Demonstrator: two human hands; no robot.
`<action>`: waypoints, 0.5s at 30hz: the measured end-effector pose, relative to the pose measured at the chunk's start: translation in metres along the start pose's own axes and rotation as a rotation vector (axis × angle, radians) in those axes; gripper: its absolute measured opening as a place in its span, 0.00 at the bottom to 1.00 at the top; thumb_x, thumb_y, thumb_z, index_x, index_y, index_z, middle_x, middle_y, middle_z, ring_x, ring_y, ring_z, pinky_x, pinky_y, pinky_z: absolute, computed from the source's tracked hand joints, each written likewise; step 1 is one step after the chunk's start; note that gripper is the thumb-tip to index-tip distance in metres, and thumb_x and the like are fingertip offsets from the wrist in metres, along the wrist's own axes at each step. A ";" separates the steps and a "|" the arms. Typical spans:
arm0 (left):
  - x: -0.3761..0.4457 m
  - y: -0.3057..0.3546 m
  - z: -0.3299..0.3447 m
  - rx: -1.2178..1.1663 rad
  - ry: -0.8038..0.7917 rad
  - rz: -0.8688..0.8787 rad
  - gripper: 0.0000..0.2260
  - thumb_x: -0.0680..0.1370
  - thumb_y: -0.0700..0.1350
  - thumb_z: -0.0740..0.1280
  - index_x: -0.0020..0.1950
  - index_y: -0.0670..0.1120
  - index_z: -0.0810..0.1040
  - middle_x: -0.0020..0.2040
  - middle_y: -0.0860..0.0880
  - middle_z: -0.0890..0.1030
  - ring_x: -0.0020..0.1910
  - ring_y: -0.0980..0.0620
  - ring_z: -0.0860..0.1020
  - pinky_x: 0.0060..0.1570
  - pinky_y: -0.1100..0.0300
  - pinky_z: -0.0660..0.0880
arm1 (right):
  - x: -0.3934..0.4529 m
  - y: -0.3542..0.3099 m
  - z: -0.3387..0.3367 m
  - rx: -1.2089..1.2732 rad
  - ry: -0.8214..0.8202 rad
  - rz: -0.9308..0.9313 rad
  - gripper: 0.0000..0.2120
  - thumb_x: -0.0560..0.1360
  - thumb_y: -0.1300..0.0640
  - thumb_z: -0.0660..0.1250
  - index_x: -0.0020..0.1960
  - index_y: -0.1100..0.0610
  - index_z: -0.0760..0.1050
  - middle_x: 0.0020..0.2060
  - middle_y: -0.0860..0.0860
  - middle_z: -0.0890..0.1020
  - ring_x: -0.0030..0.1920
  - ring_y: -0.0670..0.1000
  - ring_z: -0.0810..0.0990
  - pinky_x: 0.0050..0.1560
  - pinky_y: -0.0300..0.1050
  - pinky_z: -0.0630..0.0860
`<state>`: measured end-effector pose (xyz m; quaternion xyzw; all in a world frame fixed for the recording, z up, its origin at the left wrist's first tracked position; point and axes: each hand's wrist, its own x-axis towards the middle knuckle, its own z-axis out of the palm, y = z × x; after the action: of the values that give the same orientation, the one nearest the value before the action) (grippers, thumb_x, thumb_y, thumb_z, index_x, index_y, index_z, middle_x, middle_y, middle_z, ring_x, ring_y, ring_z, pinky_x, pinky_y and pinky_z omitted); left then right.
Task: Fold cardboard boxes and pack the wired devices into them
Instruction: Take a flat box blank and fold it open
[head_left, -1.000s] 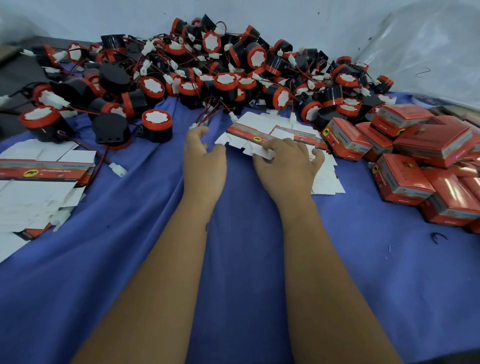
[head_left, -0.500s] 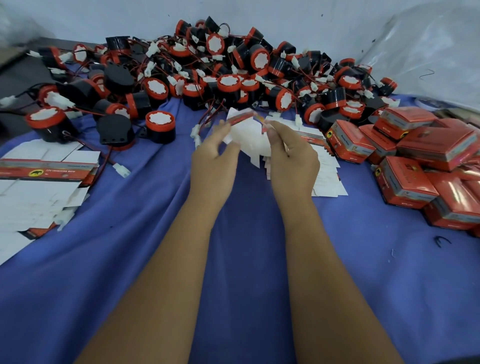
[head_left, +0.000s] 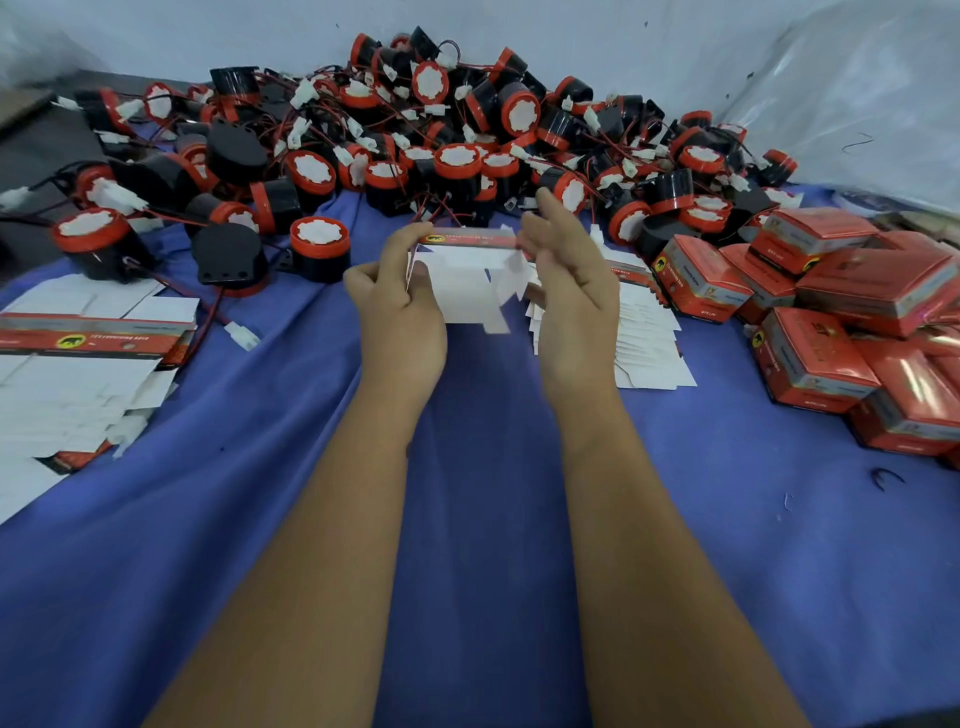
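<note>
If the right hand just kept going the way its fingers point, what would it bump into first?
Probably the pile of wired devices. The right hand, beside the flat box, has its fingertips aimed up and away toward that heap, though depth is hard to judge.
</note>
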<state>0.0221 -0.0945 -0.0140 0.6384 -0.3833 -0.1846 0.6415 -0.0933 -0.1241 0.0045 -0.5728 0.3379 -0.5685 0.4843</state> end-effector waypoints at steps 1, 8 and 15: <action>-0.001 0.001 0.000 0.020 0.003 0.013 0.17 0.85 0.39 0.53 0.65 0.58 0.72 0.55 0.51 0.62 0.46 0.63 0.69 0.46 0.80 0.68 | 0.002 0.001 -0.002 -0.011 0.007 0.014 0.28 0.76 0.74 0.54 0.70 0.54 0.72 0.67 0.51 0.77 0.65 0.48 0.76 0.67 0.49 0.73; 0.004 0.000 -0.004 -0.148 0.014 -0.062 0.17 0.83 0.38 0.53 0.61 0.58 0.73 0.66 0.44 0.73 0.61 0.47 0.76 0.55 0.47 0.78 | 0.005 0.019 -0.002 -0.508 -0.291 -0.221 0.42 0.68 0.75 0.60 0.78 0.49 0.59 0.77 0.47 0.62 0.77 0.46 0.57 0.73 0.53 0.64; 0.006 0.006 -0.020 -0.575 -0.159 -0.147 0.19 0.69 0.46 0.58 0.58 0.57 0.76 0.51 0.50 0.78 0.39 0.53 0.72 0.32 0.61 0.71 | 0.004 0.019 -0.004 -0.450 -0.241 -0.183 0.29 0.73 0.52 0.74 0.71 0.46 0.69 0.64 0.41 0.75 0.60 0.38 0.74 0.60 0.35 0.72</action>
<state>0.0385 -0.0846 -0.0045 0.4403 -0.3171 -0.3806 0.7488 -0.0934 -0.1344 -0.0124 -0.7576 0.3427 -0.4481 0.3282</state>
